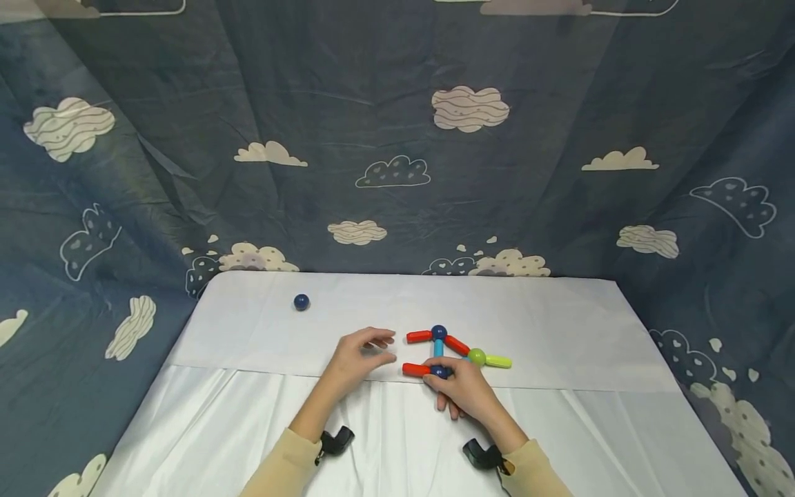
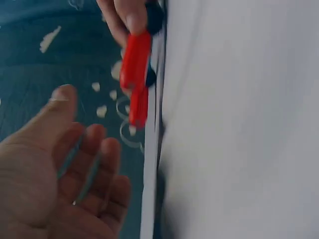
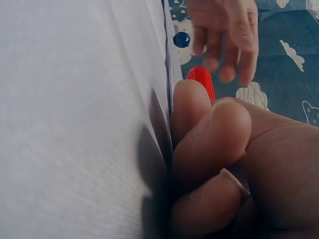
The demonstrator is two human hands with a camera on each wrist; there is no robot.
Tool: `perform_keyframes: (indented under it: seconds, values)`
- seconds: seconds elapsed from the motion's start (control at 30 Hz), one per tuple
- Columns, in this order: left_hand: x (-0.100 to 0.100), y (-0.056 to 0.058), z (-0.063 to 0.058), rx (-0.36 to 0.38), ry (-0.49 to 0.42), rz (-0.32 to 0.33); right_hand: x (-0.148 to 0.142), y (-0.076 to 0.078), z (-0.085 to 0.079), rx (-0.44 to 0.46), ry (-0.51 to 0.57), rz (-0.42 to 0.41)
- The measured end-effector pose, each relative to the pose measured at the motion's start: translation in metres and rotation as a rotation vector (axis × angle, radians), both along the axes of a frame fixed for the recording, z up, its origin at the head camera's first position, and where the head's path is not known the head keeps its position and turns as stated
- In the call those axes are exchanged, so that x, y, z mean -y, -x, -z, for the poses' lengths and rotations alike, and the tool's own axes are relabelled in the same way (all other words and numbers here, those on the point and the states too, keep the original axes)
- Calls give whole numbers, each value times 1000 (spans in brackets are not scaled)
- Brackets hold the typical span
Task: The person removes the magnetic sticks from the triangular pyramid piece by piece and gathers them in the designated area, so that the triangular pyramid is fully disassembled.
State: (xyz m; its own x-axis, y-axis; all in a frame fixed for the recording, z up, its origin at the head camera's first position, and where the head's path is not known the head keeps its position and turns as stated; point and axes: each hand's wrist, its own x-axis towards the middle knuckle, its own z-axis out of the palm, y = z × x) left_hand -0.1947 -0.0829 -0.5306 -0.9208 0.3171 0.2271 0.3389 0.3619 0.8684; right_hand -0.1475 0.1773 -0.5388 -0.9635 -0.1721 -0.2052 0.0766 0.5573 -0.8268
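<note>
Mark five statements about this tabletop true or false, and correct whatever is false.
1. The right hand grips the joined toy piece. True.
2. The left hand pinches a rod. False: it is empty, its fingers near the free ends of two red rods.
3. A loose blue ball lies on the white cloth, apart from the piece. True.
4. In the head view, the green ball is left of both red free ends. False: it is to their right.
5. A yellow-green rod sticks out from the green ball. True.
</note>
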Motion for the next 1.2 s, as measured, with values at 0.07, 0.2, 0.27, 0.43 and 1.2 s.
perform_keyframes:
  seconds: [0.07, 0.2, 0.27, 0.43, 1.2]
  values:
    - [-9, -5, 6, 69, 36, 60, 0, 0, 0, 1, -6, -3]
    - [-20, -10, 15, 101, 100, 119, 0, 2, 0, 0, -10, -9]
    - [-23, -11, 18, 84, 132, 123, 0, 2, 1, 11, -1, -9]
    - [-26, -9, 21, 57, 149, 98, -1, 4, -1, 26, 11, -36]
    - [-18, -10, 20, 141, 84, 71, -11, 8, 0, 81, 163, -22]
